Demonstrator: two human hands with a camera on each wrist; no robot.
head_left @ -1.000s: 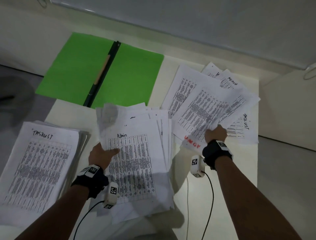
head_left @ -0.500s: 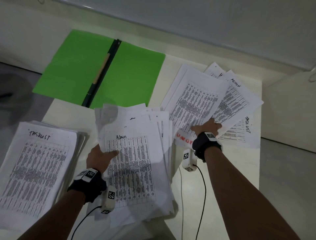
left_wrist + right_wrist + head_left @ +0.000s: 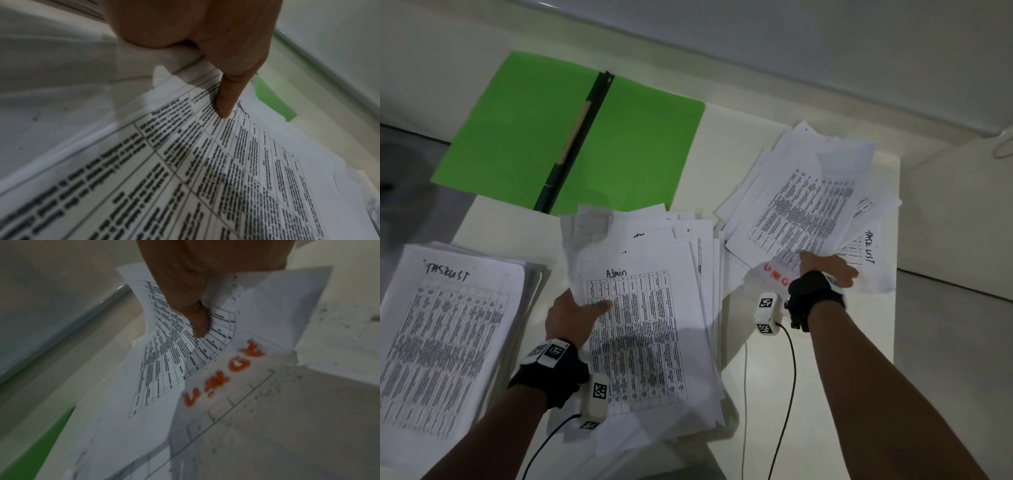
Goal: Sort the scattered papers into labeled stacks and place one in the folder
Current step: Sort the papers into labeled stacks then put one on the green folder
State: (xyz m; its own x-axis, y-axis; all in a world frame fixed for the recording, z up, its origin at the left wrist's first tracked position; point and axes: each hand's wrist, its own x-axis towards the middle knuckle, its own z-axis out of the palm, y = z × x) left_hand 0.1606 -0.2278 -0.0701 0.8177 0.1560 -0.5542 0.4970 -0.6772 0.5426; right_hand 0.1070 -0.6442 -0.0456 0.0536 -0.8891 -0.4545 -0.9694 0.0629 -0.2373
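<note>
An open green folder [image 3: 640, 144] lies at the back left of the white table [image 3: 726, 154]. The stack headed "Tasklist" [image 3: 448, 325] sits at the left. In the middle is the "Admin" stack [image 3: 650, 335]; my left hand [image 3: 577, 315] grips its left edge, thumb [image 3: 224, 100] pressing on the top sheet [image 3: 216, 162]. At the right lie the scattered papers [image 3: 801, 209]. My right hand [image 3: 827, 270] pinches a printed sheet [image 3: 162, 363] from that pile under the thumb [image 3: 197, 321], just above a sheet with red lettering [image 3: 226, 369].
A dark spine bar with a clasp [image 3: 575, 144] runs down the folder's middle. A loose "Tasklist" sheet [image 3: 869, 253] lies at the table's right edge. Grey floor [image 3: 955, 342] drops away on the right. Wrist-camera cables [image 3: 791, 377] trail over the near table.
My right hand slid left, then back right, and the top sheets of the scattered pile bunched and lifted with it. My left hand kept its hold on the Admin stack.
</note>
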